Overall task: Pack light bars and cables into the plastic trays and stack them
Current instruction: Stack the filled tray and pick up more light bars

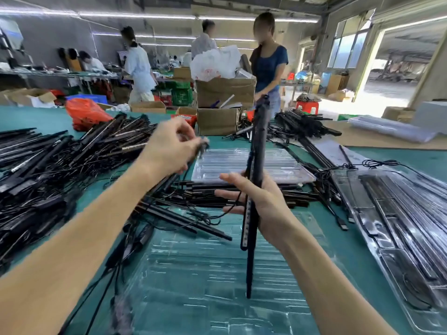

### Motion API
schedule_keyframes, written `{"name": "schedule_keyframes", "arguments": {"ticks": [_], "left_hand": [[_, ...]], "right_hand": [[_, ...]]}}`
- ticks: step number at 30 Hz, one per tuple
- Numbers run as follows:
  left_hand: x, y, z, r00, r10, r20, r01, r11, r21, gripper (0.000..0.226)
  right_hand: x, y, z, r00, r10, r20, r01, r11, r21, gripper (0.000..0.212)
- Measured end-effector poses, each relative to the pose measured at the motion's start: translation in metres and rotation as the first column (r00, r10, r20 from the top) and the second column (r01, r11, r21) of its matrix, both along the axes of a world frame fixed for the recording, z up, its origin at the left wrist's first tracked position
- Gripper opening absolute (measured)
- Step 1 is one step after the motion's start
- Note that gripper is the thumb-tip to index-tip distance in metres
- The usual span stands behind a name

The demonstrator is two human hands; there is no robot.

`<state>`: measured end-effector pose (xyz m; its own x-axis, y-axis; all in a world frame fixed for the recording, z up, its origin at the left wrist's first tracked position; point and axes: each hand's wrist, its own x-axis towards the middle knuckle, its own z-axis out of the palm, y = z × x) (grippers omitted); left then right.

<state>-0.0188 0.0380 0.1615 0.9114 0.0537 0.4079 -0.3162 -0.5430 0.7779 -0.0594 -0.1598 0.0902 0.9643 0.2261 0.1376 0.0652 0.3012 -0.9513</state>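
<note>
Light bars (257, 165), seemingly a pair, stand nearly upright at frame centre, the right hand (260, 201) curled round their middle, probably to keep them together while their trailing cable (232, 209) is sorted. Left hand (171, 147), upper centre-left, pinches a blurred dark cable end (202, 144), likely gathering it so bars and lead drop neatly into the empty clear tray (205, 281) below. White marks on one bar are illegible.

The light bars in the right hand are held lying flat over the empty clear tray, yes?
Not flat. In the head view the right hand holds the light bars nearly upright, their lower ends over the empty clear tray.
</note>
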Motion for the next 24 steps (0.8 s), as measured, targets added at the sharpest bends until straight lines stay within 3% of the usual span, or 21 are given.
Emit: {"name": "schedule_keyframes", "arguments": {"ticks": [3,6,9,12,15,16,18,20,22,24], "left_hand": [[-0.003,-0.021,-0.01,0.999,-0.03,-0.014,0.032,0.968,0.249,0.022],[-0.003,-0.021,-0.014,0.997,-0.001,-0.082,0.026,0.95,0.311,0.031],[-0.005,-0.011,-0.014,0.984,0.013,-0.177,0.046,0.945,0.322,0.035],[-0.009,-0.008,-0.019,0.915,-0.137,-0.38,0.225,0.954,0.197,0.028],[-0.008,0.01,-0.018,0.842,-0.282,-0.46,0.261,0.959,-0.11,0.019],[-0.007,0.022,-0.018,0.828,-0.291,-0.479,0.265,0.956,-0.122,0.017],[-0.007,0.046,-0.023,0.823,-0.199,-0.531,0.323,0.934,0.151,0.01],[-0.008,0.06,-0.038,0.781,-0.083,-0.619,0.445,0.77,0.458,0.008],[-0.009,0.067,-0.056,0.742,0.015,-0.671,0.507,0.643,0.574,0.01],[-0.01,0.073,-0.065,0.74,0.016,-0.673,0.501,0.655,0.566,0.011]], "right_hand": [[-0.004,0.019,0.006,1.0,0.018,-0.011,-0.018,0.999,-0.031,0.052],[-0.009,0.027,0.011,0.998,0.026,-0.064,-0.021,0.998,0.067,0.053],[-0.008,0.028,0.013,0.993,0.026,-0.119,-0.008,0.988,0.152,0.036],[-0.006,0.03,0.016,0.986,0.052,-0.156,-0.015,0.974,0.228,0.008],[0.0,0.028,0.012,0.972,-0.015,-0.233,0.079,0.96,0.267,0.014],[0.001,0.026,0.011,0.963,-0.044,-0.265,0.125,0.946,0.299,0.012],[0.005,0.019,0.006,0.95,-0.068,-0.304,0.183,0.911,0.369,0.017],[0.007,0.012,0.003,0.943,-0.062,-0.327,0.202,0.888,0.414,0.023],[0.009,0.005,0.002,0.946,-0.042,-0.323,0.189,0.879,0.439,0.025],[0.009,-0.001,0.004,0.951,-0.044,-0.305,0.188,0.866,0.462,0.024]]}}
